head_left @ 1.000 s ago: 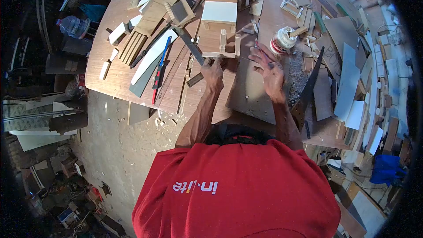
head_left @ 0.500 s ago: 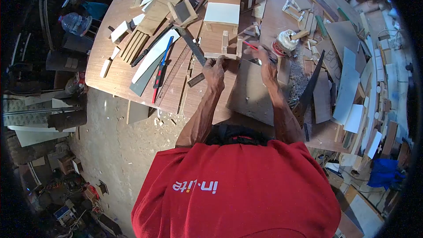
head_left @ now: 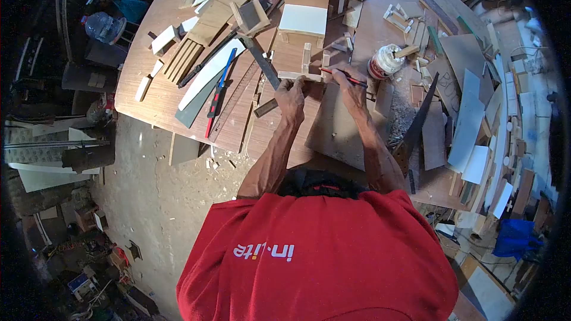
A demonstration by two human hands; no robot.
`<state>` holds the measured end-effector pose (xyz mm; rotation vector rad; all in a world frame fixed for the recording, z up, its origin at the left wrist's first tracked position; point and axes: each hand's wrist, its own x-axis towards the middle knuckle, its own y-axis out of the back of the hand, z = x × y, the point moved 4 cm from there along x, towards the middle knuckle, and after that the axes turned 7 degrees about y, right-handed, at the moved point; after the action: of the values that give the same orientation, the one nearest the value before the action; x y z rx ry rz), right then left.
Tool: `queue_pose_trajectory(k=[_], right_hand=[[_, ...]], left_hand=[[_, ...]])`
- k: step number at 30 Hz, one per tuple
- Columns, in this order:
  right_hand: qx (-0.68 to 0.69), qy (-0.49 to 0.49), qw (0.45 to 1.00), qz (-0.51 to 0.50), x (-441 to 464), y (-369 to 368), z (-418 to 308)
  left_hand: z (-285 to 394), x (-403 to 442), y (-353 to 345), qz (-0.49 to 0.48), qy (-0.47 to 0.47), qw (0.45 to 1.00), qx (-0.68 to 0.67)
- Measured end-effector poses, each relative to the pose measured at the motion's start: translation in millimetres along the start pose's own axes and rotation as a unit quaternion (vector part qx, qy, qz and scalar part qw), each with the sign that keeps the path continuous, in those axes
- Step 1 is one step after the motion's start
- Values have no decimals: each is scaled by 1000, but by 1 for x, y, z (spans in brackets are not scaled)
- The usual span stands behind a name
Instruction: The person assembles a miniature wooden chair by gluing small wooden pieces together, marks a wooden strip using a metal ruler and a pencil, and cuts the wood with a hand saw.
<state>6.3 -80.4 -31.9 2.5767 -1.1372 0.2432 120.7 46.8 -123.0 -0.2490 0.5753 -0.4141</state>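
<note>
At the left of the brown wooden table [head_left: 163, 104] lies a pale wooden block with long grooves [head_left: 184, 60], and to the right of it a long white tapering strip [head_left: 208, 80], a slim tool coloured blue, black and red [head_left: 220, 90] and a long dark flat bar [head_left: 260, 62]. The bar's near end comes close beside the left hand [head_left: 290, 101], whose fingers are pinched on the near edge of a small pale wooden frame with two upright posts [head_left: 300, 76]. This frame is at the middle of the table, on the near side of a small wooden piece with a white top [head_left: 303, 19]. At its right end, the right hand [head_left: 351, 89] holds a thin red and black pencil [head_left: 345, 77] in a narrow grip — whether the tip touches the wood, I cannot tell. Farther right stands a white and red jar [head_left: 385, 62], and nearer a dark saw [head_left: 422, 116]. In my judgement, the frame could turn if the pencil presses on its free end, because the left hand pinches only the near edge — and a jerk of the right hand outward could knock the jar.
</note>
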Motion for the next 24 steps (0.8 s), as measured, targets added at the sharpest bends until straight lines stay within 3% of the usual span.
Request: queue_pose_trajectory(k=[5,7,11,14,16,18,24], right_hand=[[40,12,999,0,-3,-8,3],[-50,25,998,-42,-3,-9,5],[-47,-4,998,-35,-5,-10,6],[-72,21,996,-40,-4,-8,0],[-92,91,990,-60,-4,-11,1],[-74,70,993,-56,-4,-13,6],[-61,69,994,-60,-3,-13,7]], left_hand=[[2,-3,-3,-3,9,1000,-16],[8,-8,-6,-2,9,1000,-24],[14,-13,-9,-1,16,1000,-19],[12,-11,-9,-1,15,1000,-24],[5,-5,-5,2,16,999,-31],[1,1,-1,15,7,999,29],[-3,4,0,3,7,1000,-10]])
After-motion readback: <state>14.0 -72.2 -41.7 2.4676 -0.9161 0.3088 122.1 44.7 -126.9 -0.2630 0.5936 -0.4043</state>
